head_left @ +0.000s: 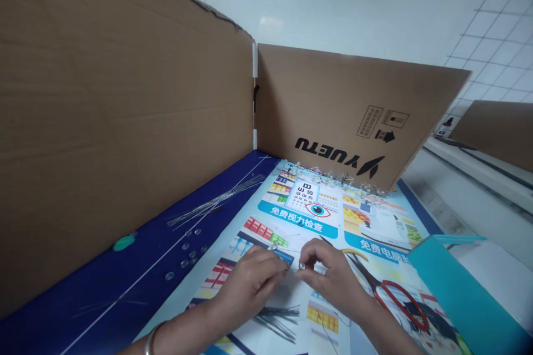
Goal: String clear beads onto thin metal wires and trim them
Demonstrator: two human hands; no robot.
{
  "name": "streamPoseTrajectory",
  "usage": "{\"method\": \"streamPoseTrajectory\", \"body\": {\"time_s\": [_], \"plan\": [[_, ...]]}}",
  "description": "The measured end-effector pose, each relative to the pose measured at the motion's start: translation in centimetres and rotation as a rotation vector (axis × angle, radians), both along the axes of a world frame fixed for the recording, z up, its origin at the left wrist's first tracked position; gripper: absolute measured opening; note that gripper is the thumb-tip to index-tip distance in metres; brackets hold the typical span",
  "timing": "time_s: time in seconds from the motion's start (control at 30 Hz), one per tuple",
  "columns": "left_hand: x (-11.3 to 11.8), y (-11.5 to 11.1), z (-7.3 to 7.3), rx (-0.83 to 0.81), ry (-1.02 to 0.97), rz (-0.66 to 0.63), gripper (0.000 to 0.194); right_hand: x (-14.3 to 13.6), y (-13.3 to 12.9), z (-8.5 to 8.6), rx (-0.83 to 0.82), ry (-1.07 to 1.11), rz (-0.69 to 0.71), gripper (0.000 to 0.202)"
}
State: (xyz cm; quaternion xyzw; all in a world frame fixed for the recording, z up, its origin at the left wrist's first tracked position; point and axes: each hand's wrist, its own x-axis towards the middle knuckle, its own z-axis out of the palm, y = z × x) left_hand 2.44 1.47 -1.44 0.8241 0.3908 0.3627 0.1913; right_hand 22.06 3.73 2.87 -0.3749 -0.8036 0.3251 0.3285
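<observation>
Over the printed poster [278, 227], my left hand [256, 280] is closed with its thumb and fingertips pressed together; what lies between them is too small to make out. Just to its right, my right hand [333, 274] pinches a small clear bead [302, 266] between thumb and index finger. The fingertips of both hands are close but apart. A bundle of short thin wires [278, 321] lies below my left hand. Beside my right forearm rest scissors [400, 299] with red handles.
Several clear beads [185, 246] and long wires [216, 199] lie on the blue surface at left. Clear bead pieces [333, 177] line the far edge. Cardboard panels [125, 105] stand at left and back. A teal box [462, 294] is at right.
</observation>
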Motion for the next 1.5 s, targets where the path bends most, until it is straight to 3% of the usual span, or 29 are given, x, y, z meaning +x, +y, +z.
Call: {"method": "streamPoseTrajectory", "body": {"time_s": [0.3, 0.67, 1.5], "plan": [[0.0, 0.0, 0.2, -0.01, -0.002, 0.01, 0.019, 0.0, 0.2, -0.4, -0.146, 0.054, -0.02, 0.016], [0.1, -0.1, 0.3, -0.017, 0.0, 0.019, 0.019, -0.2, 0.1, -0.6, -0.208, 0.097, -0.045, 0.015], [0.2, -0.1, 0.5, -0.033, 0.016, 0.013, 0.017, -0.8, -0.2, -1.0, -0.109, 0.067, 0.01, 0.014]]}}
